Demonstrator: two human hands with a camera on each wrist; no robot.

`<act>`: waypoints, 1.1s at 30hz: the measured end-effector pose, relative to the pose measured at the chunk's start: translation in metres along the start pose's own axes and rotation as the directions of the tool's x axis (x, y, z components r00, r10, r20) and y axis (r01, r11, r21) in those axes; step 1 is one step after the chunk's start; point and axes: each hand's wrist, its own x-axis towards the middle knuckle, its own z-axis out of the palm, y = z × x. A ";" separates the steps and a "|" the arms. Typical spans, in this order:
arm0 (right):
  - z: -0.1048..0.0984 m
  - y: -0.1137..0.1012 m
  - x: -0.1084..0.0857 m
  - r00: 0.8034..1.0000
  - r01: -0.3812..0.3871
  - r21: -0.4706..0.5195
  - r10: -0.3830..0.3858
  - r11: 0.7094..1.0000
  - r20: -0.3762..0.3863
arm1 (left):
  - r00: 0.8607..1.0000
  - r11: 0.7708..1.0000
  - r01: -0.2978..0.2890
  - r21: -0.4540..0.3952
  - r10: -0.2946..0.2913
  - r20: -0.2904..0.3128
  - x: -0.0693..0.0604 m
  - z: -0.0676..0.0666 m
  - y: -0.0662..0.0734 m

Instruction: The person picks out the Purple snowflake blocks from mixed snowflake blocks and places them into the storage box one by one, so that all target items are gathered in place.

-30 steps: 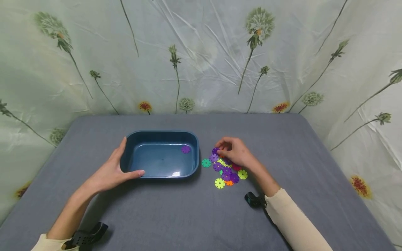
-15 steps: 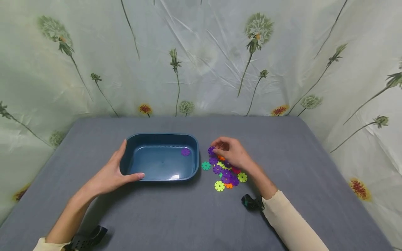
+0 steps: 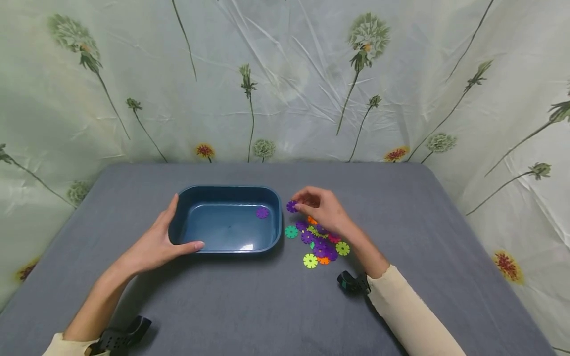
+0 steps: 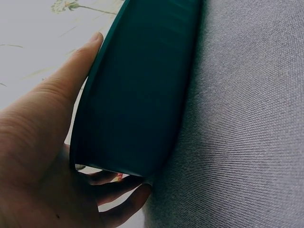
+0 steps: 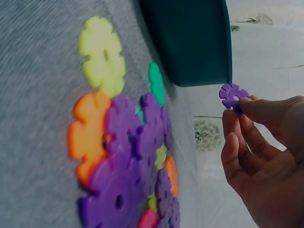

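Your right hand (image 3: pixel 325 210) and its purple disc (image 3: pixel 291 206) have shifted left, off the pile (image 3: pixel 319 244), toward the blue tray (image 3: pixel 218 227)!
Head view: the disc hangs just outside the tray's right rim, 1 other disc (image 3: pixel 262 212) lies inside, and your left hand (image 3: pixel 153 247) grips the left end; left wrist: your thumb lies along the rim; right wrist: you're pinching the disc's edge, so a loosened pinch could drop it short, a low hand could clip the rim.

Counted: one tub (image 3: pixel 213 225), two hands (image 3: pixel 153 245). One disc (image 3: pixel 262 212) lies in the tub, one disc (image 3: pixel 291 206) is held; piled discs (image 3: pixel 320 246) overlap, uncountable.
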 end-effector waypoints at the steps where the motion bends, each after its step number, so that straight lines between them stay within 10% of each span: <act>1: 0.000 -0.001 0.000 1.000 0.000 0.006 0.000 1.000 0.001 | 1.000 1.000 0.000 0.000 0.000 -0.001 0.000 0.000 0.000; 33: 0.023 -0.024 0.011 0.997 0.041 0.172 -0.052 0.984 0.058 | 1.000 1.000 0.005 -0.012 -0.005 -0.001 -0.001 -0.002 0.002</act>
